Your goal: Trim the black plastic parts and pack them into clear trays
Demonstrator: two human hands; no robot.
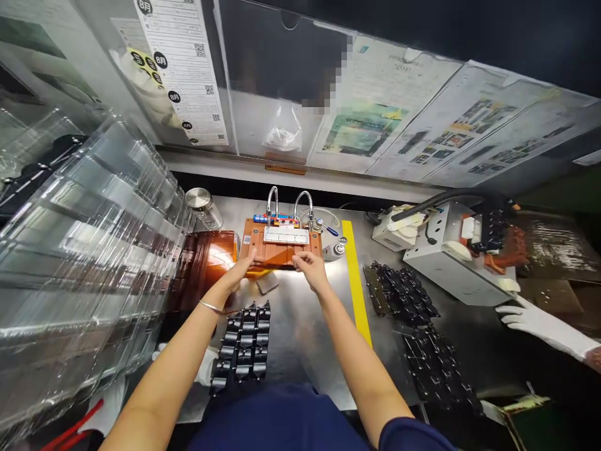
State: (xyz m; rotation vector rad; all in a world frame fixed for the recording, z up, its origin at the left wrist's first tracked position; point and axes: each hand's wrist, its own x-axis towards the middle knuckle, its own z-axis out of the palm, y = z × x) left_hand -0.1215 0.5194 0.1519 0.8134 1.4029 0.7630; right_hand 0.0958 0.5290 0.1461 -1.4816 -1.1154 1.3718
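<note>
An orange-brown jig block (253,238) stands at the back of the bench, with a white strip (286,235) dotted along its edges lying on its upper part. Two curved metal tubes (303,199) arch up behind that strip. Across the jig's front edge, my hands hold a translucent amber film (276,258) between them. My left hand (246,260) pinches its left end, and my right hand (308,263) has thumb and fingers closed on its right end. The fingertips are small and partly hidden by the film.
Amber sheets (213,250) and tall stacked clear trays (107,250) occupy the left. Black moulded parts (246,341) lie in front of me, more (404,291) right of the yellow tape (355,282). A jar (201,207) stands behind. Another person's white-gloved hand (526,316) touches a grey machine (462,263).
</note>
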